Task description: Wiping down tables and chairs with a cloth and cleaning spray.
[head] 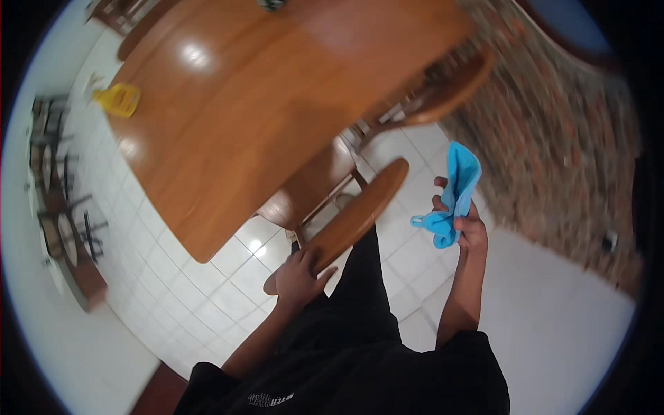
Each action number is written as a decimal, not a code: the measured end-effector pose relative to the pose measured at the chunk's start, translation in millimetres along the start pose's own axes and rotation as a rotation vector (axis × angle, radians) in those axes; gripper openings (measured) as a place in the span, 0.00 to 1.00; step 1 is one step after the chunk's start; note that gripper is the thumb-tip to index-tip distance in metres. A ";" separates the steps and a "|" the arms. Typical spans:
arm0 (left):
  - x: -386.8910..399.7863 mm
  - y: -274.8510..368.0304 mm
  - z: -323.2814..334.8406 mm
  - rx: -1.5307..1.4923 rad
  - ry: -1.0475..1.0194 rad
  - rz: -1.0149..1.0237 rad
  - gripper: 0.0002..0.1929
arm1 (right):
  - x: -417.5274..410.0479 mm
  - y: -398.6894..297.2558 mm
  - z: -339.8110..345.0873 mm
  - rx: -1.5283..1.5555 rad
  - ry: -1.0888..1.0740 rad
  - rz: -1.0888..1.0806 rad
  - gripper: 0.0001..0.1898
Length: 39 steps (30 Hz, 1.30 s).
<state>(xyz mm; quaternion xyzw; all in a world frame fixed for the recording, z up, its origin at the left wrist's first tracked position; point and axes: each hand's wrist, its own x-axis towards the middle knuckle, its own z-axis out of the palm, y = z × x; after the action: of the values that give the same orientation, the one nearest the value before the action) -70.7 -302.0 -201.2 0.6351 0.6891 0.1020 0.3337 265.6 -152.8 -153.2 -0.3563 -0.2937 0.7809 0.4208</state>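
My left hand [301,275] grips the left end of the top rail of a wooden chair [358,223], its fingers over the wood and its thumb on the near side. The chair stands with its seat partly under a large wooden table [223,140]. To the right, my right hand [472,228] holds a crumpled light-blue cloth [461,171] up in the air, pinched between thumb and fingers, above the tiled floor. A yellow spray bottle [122,100] is at the table's far left edge.
Another wooden chair [451,98] is at the table's right side, near a brick wall [555,145]. A small dark green object [271,4] lies at the table's top edge. Bar stools [93,233] and a counter [78,270] stand at the far left.
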 end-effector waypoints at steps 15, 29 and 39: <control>26.1 -18.1 23.7 -0.025 -0.238 0.172 0.18 | -130.7 346.0 -1.9 0.867 0.640 0.226 0.28; 19.4 -37.4 5.2 -0.262 -0.432 -0.091 0.34 | -7.5 325.0 124.0 -0.427 0.615 -0.347 0.48; 22.0 -39.0 4.3 -0.250 -0.457 -0.218 0.36 | 29.9 315.0 110.7 -0.621 0.660 -0.306 0.24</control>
<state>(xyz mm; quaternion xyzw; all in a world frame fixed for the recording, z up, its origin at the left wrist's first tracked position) -99.0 -289.3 -233.7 0.5179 0.6421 0.0039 0.5652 23.9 -293.6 -337.9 -0.6468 -0.4130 0.4305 0.4752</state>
